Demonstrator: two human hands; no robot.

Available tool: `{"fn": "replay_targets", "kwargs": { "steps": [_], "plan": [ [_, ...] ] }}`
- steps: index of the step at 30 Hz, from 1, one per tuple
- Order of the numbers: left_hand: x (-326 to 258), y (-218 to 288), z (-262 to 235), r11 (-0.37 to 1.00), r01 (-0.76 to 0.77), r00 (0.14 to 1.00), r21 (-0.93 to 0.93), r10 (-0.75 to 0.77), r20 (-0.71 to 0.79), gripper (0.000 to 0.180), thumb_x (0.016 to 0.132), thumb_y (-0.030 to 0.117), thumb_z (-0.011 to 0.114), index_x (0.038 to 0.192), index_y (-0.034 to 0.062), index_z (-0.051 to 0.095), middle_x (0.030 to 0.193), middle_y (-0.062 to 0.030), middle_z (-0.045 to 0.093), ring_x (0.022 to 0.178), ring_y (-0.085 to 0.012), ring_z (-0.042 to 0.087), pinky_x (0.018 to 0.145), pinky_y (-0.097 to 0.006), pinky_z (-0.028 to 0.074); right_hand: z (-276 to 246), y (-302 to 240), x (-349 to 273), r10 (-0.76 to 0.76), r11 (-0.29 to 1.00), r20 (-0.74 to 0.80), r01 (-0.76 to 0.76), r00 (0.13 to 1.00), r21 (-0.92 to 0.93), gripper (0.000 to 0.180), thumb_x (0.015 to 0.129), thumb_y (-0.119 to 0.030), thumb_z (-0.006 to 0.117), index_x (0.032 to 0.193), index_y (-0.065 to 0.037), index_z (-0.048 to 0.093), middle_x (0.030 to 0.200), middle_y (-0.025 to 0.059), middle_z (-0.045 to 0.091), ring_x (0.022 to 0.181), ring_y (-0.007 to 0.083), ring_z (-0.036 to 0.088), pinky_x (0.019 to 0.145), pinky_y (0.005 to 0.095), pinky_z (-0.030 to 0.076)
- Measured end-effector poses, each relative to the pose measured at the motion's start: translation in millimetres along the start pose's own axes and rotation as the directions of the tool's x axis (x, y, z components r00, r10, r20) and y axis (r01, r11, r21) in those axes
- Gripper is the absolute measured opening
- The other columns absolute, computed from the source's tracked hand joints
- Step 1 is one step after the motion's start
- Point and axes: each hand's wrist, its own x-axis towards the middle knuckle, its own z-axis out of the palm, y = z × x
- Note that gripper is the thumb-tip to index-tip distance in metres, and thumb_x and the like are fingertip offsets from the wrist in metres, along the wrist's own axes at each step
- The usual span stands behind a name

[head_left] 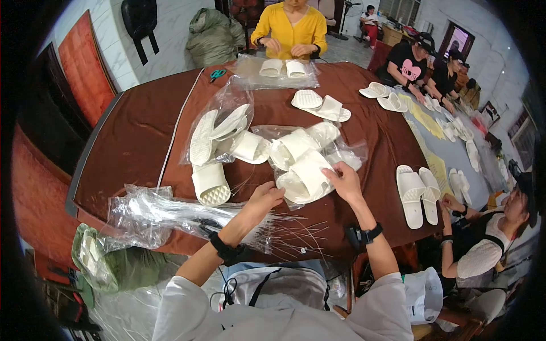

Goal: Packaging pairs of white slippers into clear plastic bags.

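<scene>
In front of me on the brown cloth lies a white slipper (pixel 310 176) with a broad strap. My left hand (pixel 266 199) grips its near left edge with closed fingers. On its right side, my right hand (pixel 345 181) pinches the edge between thumb and fingers. Just behind it another white slipper (pixel 293 146) rests on a clear plastic bag (pixel 355 153), partly covered by the first. To the left, more white slippers lie in and beside a clear bag (pixel 196 116), one single slipper (pixel 211 184) nearest me. Wristbands circle both my wrists.
A bundle of thin wire ties (pixel 187 213) in plastic lies left of my forearm. Teal scissors (pixel 217 74) lie at the far left. Across the table a person in yellow (pixel 290 28) handles bagged slippers. A pair of slippers (pixel 418 196) stands right, near another person. A green sack (pixel 131 267) sits below.
</scene>
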Motion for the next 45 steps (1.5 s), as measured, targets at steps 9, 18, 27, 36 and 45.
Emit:
{"fn": "replay_targets", "kwargs": {
  "steps": [9,18,27,36,45],
  "plan": [
    [-75.4,25.3,-6.2,0.976,-0.189,0.979,0.107,0.195,-0.057,0.074,0.092,0.021,0.071,0.145,-0.0107,0.031,0.127,-0.0189,0.056,0.113,-0.0204,0.057,0.089,-0.032,0.051,-10.0,-75.4,-118.9,0.080,0.955,-0.024,-0.070,0.996,0.288,0.024,0.093,-0.019,0.067,0.105,0.001,0.064,0.083,0.0037,0.064,0.073,0.0094,0.055,0.064,0.0248,0.045],
    [-104.2,11.3,-61.6,0.922,-0.290,0.894,0.258,0.357,-0.271,0.050,0.092,0.005,0.062,0.139,-0.0003,0.046,0.117,-0.0109,0.060,0.104,-0.0159,0.058,0.088,-0.029,0.049,52.7,-112.4,-186.2,-0.032,0.889,0.160,-0.045,0.987,0.455,0.044,0.090,-0.004,0.065,0.131,-0.002,0.049,0.105,0.0121,0.060,0.085,0.0187,0.063,0.063,0.0284,0.052],
    [-84.9,-22.9,-109.1,0.917,-0.330,0.865,0.227,0.389,-0.317,0.044,0.092,0.002,0.061,0.134,-0.0013,0.048,0.118,-0.0126,0.060,0.105,-0.0166,0.059,0.090,-0.028,0.050,8.6,-114.9,-200.4,-0.073,0.949,0.178,0.013,0.981,0.316,0.016,0.091,-0.009,0.067,0.106,-0.006,0.064,0.092,0.0068,0.064,0.081,0.0171,0.065,0.061,0.0270,0.054],
    [-65.8,-11.9,-94.6,0.724,-0.321,0.820,0.610,0.535,-0.204,0.039,0.088,0.002,0.065,0.126,-0.0049,0.058,0.112,-0.0128,0.067,0.100,-0.0162,0.064,0.083,-0.028,0.052,-7.9,-19.2,-184.9,0.301,0.922,0.035,-0.300,0.953,0.245,0.042,0.093,-0.018,0.068,0.127,0.001,0.053,0.101,0.0082,0.062,0.086,0.0146,0.062,0.070,0.0295,0.056],
    [-56.9,1.9,-84.2,0.573,-0.171,0.795,0.802,0.561,-0.231,0.034,0.086,0.003,0.064,0.120,-0.0020,0.063,0.104,-0.0190,0.070,0.086,-0.0266,0.070,0.074,-0.034,0.054,-15.9,-17.0,-177.5,0.006,0.342,0.641,-0.604,0.768,0.720,0.018,0.099,-0.010,0.055,0.112,-0.002,0.064,0.099,0.0046,0.064,0.092,0.0154,0.065,0.077,0.0289,0.056]
  ]
}}
